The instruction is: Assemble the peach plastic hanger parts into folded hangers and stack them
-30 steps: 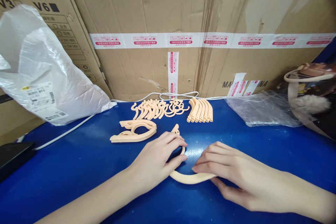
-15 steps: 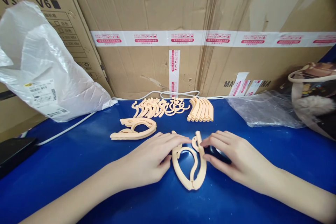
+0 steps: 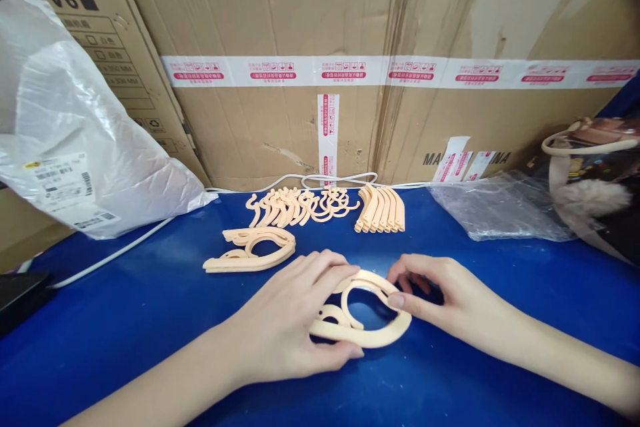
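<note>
While both hands meet low in the middle of the view, a folded peach plastic hanger [image 3: 367, 323] lies flat between them on a blue table [image 3: 150, 320]. From the 7 o'clock side, the left hand [image 3: 290, 320] pinches the hanger's left end, its thumb under the near edge and its fingers spread over the top. From 4 o'clock, the right hand [image 3: 445, 300] touches the hanger's right side with curled fingertips and thumb, lightly gripping the curved arm.

Just beyond the left hand, toward 11 o'clock, a small stack of folded hangers [image 3: 250, 250] rests on the table. Farther back at 12 o'clock, a row of hook pieces [image 3: 300, 207] lies beside a bundle of curved arm pieces [image 3: 383, 210], both near the table's far edge. A white cable [image 3: 115, 255] runs along that edge.

At 9 o'clock a crumpled white plastic bag [image 3: 85, 140] with a printed label leans against large cardboard boxes [image 3: 350, 13], which fill the background. At 2 o'clock lies a clear plastic bag [image 3: 500, 210], and at 3 o'clock sits a handbag with a fluffy pompom [image 3: 595, 180].
</note>
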Demonstrator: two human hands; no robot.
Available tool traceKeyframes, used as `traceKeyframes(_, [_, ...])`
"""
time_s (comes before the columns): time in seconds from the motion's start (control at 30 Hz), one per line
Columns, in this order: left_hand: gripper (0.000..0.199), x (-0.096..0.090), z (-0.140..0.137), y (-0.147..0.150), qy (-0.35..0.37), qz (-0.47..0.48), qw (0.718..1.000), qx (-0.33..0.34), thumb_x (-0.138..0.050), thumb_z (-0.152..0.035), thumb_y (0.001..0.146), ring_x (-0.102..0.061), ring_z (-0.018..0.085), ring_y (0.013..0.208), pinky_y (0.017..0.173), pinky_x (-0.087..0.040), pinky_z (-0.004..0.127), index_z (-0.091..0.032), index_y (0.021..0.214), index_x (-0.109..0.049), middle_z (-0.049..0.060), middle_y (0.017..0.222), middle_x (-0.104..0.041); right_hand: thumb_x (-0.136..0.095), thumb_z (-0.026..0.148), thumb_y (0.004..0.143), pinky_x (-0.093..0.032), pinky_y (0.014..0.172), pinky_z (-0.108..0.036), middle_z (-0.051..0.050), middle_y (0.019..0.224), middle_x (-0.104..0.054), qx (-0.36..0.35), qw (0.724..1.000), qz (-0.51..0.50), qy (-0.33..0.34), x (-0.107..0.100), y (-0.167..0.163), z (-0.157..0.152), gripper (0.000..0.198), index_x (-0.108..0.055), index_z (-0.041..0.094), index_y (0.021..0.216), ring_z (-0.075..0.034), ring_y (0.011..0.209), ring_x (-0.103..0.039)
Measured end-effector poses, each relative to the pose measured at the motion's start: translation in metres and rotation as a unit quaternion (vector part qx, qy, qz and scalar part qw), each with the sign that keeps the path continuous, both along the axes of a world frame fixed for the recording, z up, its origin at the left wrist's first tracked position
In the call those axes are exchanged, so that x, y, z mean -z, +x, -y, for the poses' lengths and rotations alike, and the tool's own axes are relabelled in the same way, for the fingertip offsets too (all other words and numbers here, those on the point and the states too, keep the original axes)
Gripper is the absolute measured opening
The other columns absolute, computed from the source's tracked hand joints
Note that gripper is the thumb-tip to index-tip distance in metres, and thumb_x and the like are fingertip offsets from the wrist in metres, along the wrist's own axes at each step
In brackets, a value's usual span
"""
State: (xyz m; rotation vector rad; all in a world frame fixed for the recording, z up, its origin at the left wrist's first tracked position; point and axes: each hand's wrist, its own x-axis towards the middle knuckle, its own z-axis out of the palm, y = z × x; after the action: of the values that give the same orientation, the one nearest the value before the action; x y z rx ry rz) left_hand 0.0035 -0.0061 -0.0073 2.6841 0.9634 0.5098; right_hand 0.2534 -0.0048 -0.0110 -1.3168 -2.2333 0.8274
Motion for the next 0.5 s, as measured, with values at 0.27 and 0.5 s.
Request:
traceKeyframes(0.27, [0.072,0.0045,-0.0003,-0.001,0.17,0.011,0.985,0.023,-0.057,-0.058,0.084,-0.054,0.03,0.109,0.09,-0.047,0.044,-0.013,0.135,-0.034,0.018,0.127,-0.052,-0.066,0.051,0.08,-0.017,0.045,-0.02,0.007,0.058,-0.036,0.01,0.926,-0.226,-0.301,-0.0047,-0.0023,-0.0044,0.039,-0.055,0.014,0.073,-0.005,0.051,-0.028])
traceKeyframes(0.5, [0.065,0.0044,-0.0015,-0.0018,0.22,-0.007,0.975,0.02,-0.058,-0.05,0.086,-0.056,0.03,0.112,0.095,-0.046,0.042,-0.009,0.133,-0.039,0.018,0.127,-0.056,-0.067,0.054,0.078,-0.016,0.043,-0.021,0.007,0.053,-0.039,0.009,0.936,-0.214,-0.279,-0.0003,-0.0019,-0.0049,0.043,-0.051,0.015,0.068,-0.005,0.048,-0.029])
